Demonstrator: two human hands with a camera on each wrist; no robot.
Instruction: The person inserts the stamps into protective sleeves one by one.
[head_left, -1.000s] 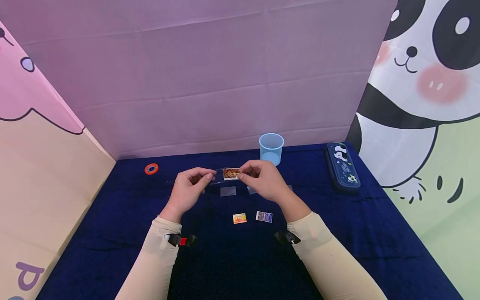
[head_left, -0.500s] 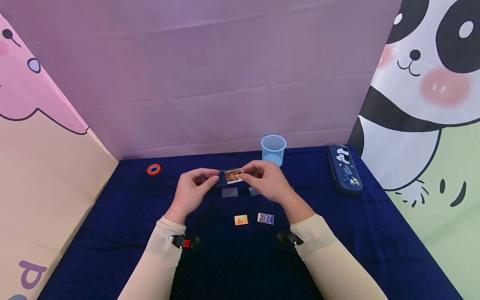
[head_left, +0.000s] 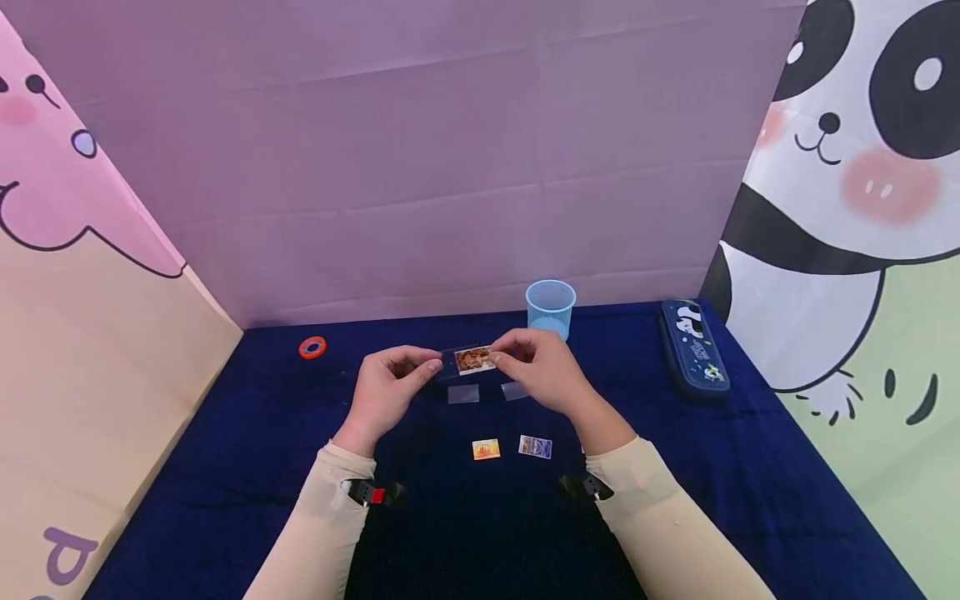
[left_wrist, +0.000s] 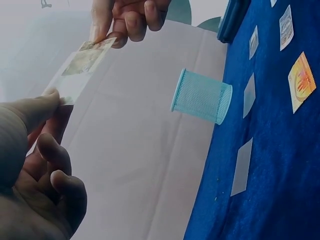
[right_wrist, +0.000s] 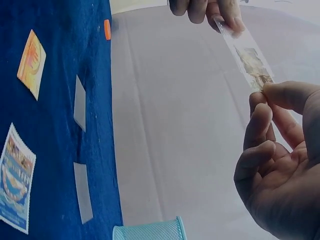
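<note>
Both hands hold a small clear sleeve (head_left: 447, 365) raised above the cloth, with a brown picture stamp (head_left: 473, 360) at its right part. My left hand (head_left: 384, 390) pinches the sleeve's left end between thumb and forefinger. My right hand (head_left: 546, 372) pinches the stamp end at the right; its fingertips cover that edge. In the left wrist view the stamp (left_wrist: 82, 60) lies along the sleeve between the hands. How deep it sits inside, I cannot tell. Nearer me lie a yellow-orange stamp (head_left: 486, 449) and a blue-purple stamp (head_left: 535, 447).
Two clear sleeves (left_wrist: 242, 167) (left_wrist: 249, 95) lie on the dark blue cloth (head_left: 247, 467) beyond the stamps. A light blue mesh cup (head_left: 551, 308) stands behind the right hand. An orange tape roll (head_left: 312, 347) lies back left, a panda pencil case (head_left: 694, 348) at right.
The held stamp has gone from nearly level to slightly tilted, its right end higher. Both hands keep their pinch. The whole head view has shifted a little, so the scene sits lower and further right.
</note>
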